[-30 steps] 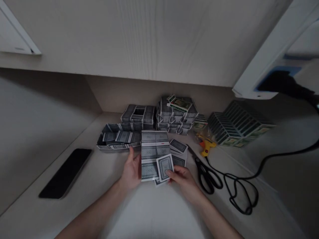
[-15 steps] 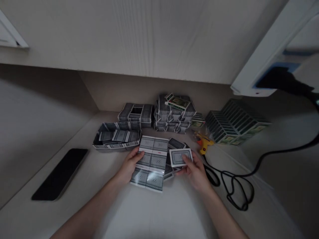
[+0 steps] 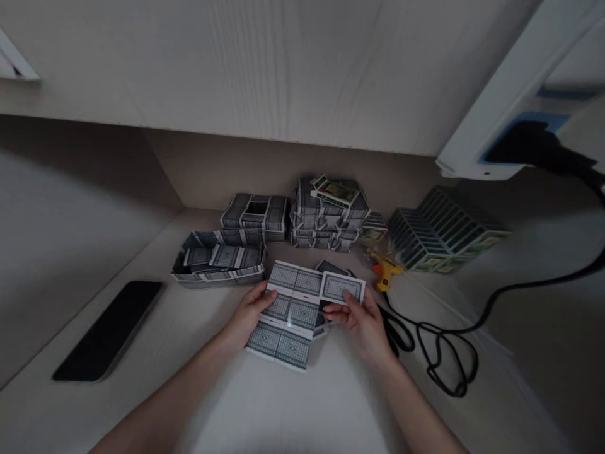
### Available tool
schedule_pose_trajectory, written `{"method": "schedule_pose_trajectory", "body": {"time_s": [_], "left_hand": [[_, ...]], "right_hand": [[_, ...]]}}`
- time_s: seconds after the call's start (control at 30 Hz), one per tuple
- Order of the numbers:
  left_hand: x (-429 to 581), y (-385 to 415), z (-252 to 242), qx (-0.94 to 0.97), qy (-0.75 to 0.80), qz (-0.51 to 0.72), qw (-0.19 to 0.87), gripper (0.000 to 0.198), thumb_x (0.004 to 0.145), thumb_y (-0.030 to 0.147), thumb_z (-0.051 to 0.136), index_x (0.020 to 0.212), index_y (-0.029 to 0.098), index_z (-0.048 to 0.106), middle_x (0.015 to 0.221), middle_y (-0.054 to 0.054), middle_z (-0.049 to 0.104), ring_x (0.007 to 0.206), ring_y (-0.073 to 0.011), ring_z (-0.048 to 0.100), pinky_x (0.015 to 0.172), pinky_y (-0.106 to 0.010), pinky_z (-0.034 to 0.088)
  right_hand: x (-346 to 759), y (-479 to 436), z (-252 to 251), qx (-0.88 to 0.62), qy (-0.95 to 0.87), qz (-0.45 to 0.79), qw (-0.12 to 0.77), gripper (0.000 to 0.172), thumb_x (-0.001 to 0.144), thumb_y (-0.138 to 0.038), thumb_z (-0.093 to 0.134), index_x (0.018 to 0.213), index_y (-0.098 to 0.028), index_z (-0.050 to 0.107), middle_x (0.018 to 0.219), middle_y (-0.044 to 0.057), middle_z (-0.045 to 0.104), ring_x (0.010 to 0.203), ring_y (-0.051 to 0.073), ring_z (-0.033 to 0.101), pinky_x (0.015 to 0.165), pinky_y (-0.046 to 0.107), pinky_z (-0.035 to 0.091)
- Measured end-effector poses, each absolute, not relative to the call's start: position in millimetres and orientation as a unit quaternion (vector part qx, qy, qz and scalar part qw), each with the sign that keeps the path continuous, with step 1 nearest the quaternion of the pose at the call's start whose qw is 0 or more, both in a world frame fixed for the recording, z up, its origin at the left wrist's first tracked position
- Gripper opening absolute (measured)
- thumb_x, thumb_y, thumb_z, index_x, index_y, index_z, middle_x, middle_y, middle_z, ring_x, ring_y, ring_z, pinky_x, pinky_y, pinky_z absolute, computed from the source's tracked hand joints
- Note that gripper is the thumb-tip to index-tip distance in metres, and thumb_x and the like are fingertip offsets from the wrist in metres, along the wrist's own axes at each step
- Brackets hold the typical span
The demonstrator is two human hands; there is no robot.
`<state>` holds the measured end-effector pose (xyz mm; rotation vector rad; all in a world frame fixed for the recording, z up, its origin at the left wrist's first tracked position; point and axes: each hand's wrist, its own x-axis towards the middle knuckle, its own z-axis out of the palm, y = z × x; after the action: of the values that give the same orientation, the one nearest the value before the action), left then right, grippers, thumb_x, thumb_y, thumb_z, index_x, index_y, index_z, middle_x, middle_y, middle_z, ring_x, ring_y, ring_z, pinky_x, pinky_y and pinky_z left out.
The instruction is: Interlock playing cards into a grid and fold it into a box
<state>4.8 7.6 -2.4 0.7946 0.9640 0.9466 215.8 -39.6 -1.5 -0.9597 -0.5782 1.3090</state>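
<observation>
Fingers of left hand (image 3: pixel 246 316) flat, pinning grey patterned cardboard sheet (image 3: pixel 286 315); right hand (image 3: pixel 362 323) pinches small patterned card (image 3: pixel 343 287) at sheet's right edge. Advise squaring edges first.

Dim, flat indoor light, seemingly from above and behind; soft shadow fills the desk's (image 3: pixel 302 410) far left corner. Edges bow and smear wide-angle; fine print is blurred.
</observation>
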Motion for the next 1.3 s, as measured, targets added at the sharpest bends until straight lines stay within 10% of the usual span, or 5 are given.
{"method": "schedule_pose_trajectory", "body": {"time_s": [0.23,0.4,0.7,1.3], "left_hand": [[1,12,-6,0.306,0.421,0.425,0.740,0.038,0.068,0.025,0.068,0.105,0.017,0.062,0.094,-0.005,0.071,0.083,-0.0204,0.066,0.075,-0.029,0.047],[-1,14,-3,0.283,0.422,0.417,0.753,0.037,0.068,0.021,0.067,0.105,0.016,0.062,0.092,-0.007,0.071,0.081,-0.0217,0.067,0.075,-0.031,0.049],[-1,13,0,0.285,0.420,0.403,0.762,0.033,0.070,0.019,0.066,0.103,0.015,0.063,0.093,-0.007,0.071,0.078,-0.0207,0.067,0.070,-0.029,0.050],[-1,14,-2,0.317,0.429,0.414,0.738,0.034,0.070,0.027,0.067,0.101,0.016,0.062,0.094,-0.007,0.071,0.084,-0.0221,0.066,0.079,-0.032,0.048]], "right_hand": [[231,-37,-10,-0.458,-0.311,0.502,0.664,0.014,0.053,-0.009,0.063,0.061,-0.020,0.066,0.112,0.003,0.063,0.096,0.024,0.060,0.077,0.034,0.050],[231,-38,-19,-0.533,-0.345,0.477,0.608,0.026,0.050,-0.005,0.057,0.065,-0.022,0.069,0.076,0.000,0.070,0.075,0.021,0.064,0.069,0.032,0.050],[229,-44,-3,-0.327,-0.352,0.617,0.623,0.046,0.062,-0.026,0.061,0.107,-0.018,0.063,0.095,0.010,0.069,0.081,0.024,0.064,0.077,0.042,0.050],[223,-40,0,-0.523,-0.377,0.491,0.586,0.055,0.071,-0.036,0.066,0.121,-0.021,0.050,0.065,0.000,0.065,0.051,0.014,0.059,0.051,0.027,0.050]]}}
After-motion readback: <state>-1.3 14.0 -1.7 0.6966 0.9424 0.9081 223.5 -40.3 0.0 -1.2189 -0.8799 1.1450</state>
